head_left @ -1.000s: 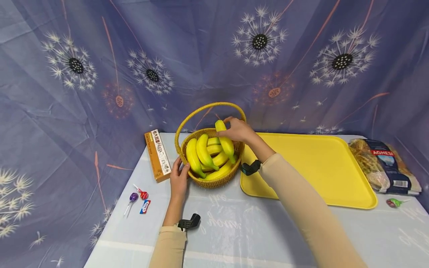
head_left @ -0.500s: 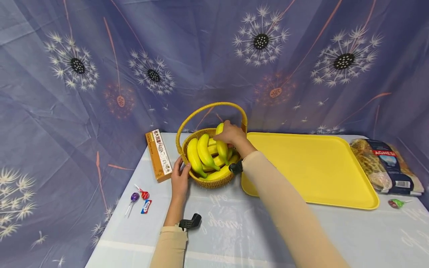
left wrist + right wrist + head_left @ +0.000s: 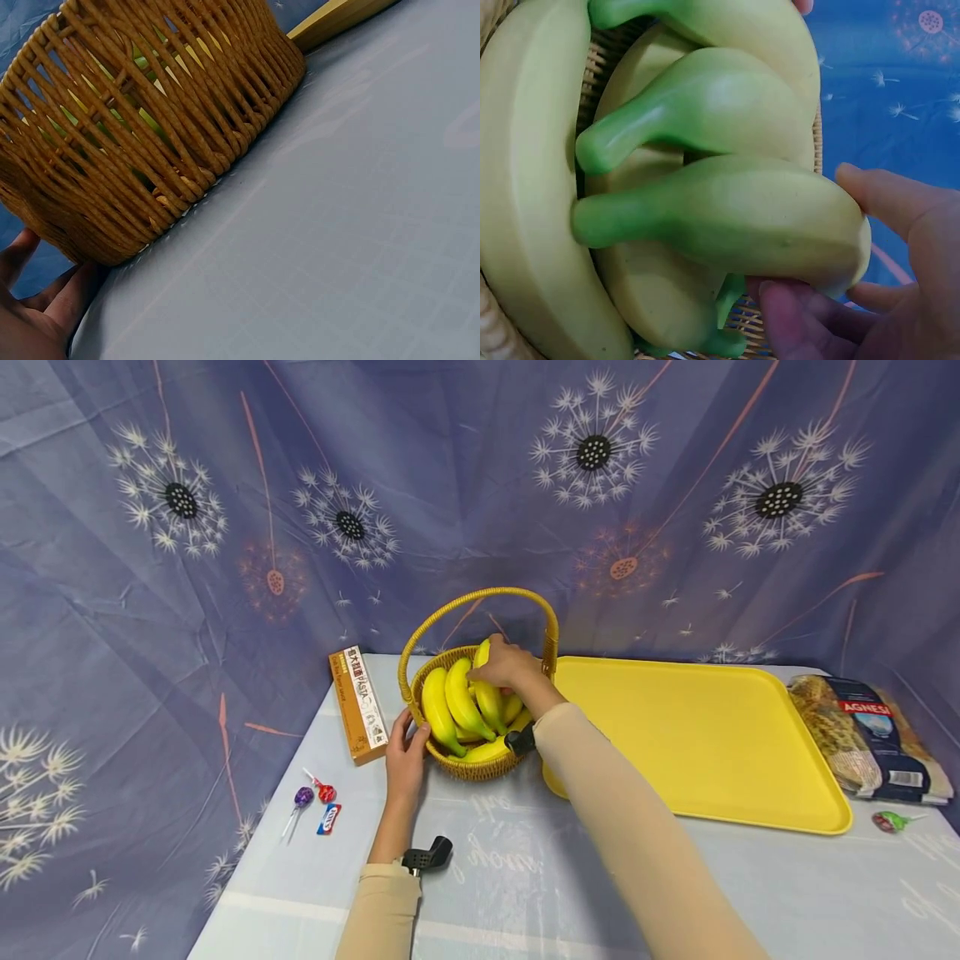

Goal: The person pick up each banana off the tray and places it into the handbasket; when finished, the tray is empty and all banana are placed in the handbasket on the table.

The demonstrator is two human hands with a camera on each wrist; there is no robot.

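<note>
My right hand (image 3: 507, 663) grips the end of a yellow banana (image 3: 491, 703) over a wicker basket (image 3: 483, 770). In the right wrist view, thumb and fingers close round the blunt end of this banana (image 3: 772, 217), whose green stem points left. It lies alongside other bananas (image 3: 525, 180) in the basket, some crossing beneath it. With its thumb at the rim, my left hand (image 3: 405, 768) holds the basket's left side. The left wrist view has those fingers (image 3: 71, 296) against the woven wall (image 3: 172, 112) near its base.
A yellow tray (image 3: 697, 743) lies right of the basket, with a pasta bag (image 3: 870, 735) beyond it and a green lollipop (image 3: 890, 821) nearby. Left are a pasta box (image 3: 357, 706), a purple lollipop (image 3: 303, 797), a red lollipop (image 3: 326, 792) and a small wrapped candy (image 3: 328, 818).
My right hand has brought the banana down and left, from above the basket's right side to beside the other bananas. The left hand stays at the basket's left rim.
</note>
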